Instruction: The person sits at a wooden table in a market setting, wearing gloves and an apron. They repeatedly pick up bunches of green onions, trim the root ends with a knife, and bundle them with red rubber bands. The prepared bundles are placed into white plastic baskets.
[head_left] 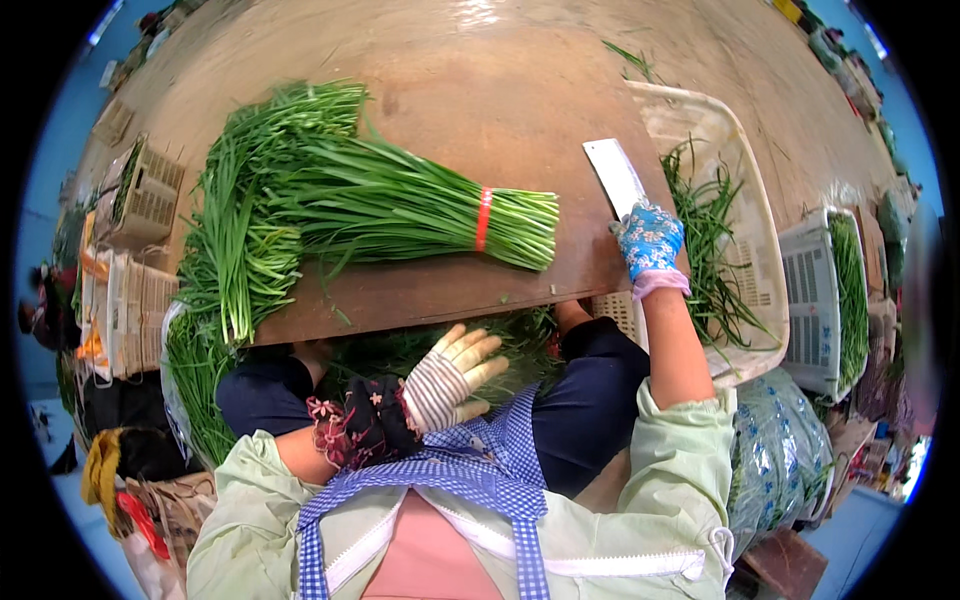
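My right hand (650, 240), in a blue floral glove, is closed on a cleaver (614, 172) at the right edge of a brown board (450, 100); the glove hides the handle. The pale, broad blade lies over the board, pointing away from me. My left hand (452, 382), in a striped glove with cream fingertips, is held over my lap with its fingers stretched out and nothing in it. On the board lies a bunch of garlic chives (400, 205), bound near the stem ends by a red band (483, 219). Loose garlic chives (240, 200) are heaped at the board's left.
Right of the board stands a cream plastic crate (757, 200) with scattered green leaves (705, 240) inside. A white crate of greens (828, 290) and a clear plastic bag (780, 450) are farther right. More crates (130, 310) stand at the left.
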